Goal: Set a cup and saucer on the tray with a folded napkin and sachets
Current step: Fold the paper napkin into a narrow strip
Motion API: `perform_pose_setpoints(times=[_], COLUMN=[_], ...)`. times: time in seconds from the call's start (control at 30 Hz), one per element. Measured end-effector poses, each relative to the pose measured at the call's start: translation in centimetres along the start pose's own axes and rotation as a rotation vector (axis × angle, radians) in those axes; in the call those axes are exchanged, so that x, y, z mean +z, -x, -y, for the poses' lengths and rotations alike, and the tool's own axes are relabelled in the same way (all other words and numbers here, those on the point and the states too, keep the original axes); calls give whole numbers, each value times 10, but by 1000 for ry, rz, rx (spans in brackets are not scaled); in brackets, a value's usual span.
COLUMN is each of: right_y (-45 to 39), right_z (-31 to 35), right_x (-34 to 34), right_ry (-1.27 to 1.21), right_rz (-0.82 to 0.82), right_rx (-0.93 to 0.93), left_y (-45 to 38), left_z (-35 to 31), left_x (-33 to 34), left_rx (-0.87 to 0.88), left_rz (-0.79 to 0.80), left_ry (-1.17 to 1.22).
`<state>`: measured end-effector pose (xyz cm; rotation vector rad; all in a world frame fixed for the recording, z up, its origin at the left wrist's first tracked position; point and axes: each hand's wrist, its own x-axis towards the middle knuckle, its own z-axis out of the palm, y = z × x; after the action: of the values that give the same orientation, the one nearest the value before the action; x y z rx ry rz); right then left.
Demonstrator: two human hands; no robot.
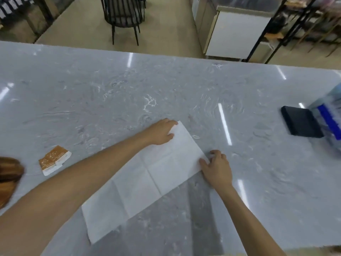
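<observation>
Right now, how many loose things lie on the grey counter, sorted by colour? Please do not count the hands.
White: 1, the napkin, unfolded flat
Orange and white: 1, the sachets, too blurred to tell how many
Black: 1, the flat black object
Blue and clear: 1, the blurred package
Brown: 1, the wooden item, cut off at the left edge
Total: 5

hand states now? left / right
Left hand: open, fingers flat on the napkin far corner.
Right hand: pinching the napkin's right corner.
</observation>
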<state>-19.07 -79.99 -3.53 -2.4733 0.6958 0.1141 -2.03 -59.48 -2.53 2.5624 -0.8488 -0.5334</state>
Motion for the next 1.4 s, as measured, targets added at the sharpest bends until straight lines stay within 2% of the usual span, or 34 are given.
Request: perform_pose_setpoints(times=[0.23,0.37,0.5,0.63,0.77,0.87,1.13,1.27,1.4], right_y=[-10,-19,-22,-36,-61,-94,-174,-168,-128], right_z=[-9,-4,4,11,23,47,169,198,195], right_x=[-5,-8,-8,-11,-24,-38,-55,-55,-63], right_ry=[-88,-28,-26,-74,-148,-91,-70,-58,-129], right_rz=[125,169,155,222,220,200,215,230,181], right_rx=[90,108,95,101,75,-58,-313,-388,-496], left_y=[-84,-95,-101,-101,-89,-75,-28,6,48], left_z=[-17,-10,-7,-1,20,44,115,134,129], left_x=[-12,-29,-38,-42,-63,-89,-158,-177,-179], left_rx=[83,129,112,117,160,159,58,63,112], left_rz=[178,277,310,320,187,33,-277,-334,-374], left_ry=[-187,-98,-120,-144,-85,-67,-70,-47,-1])
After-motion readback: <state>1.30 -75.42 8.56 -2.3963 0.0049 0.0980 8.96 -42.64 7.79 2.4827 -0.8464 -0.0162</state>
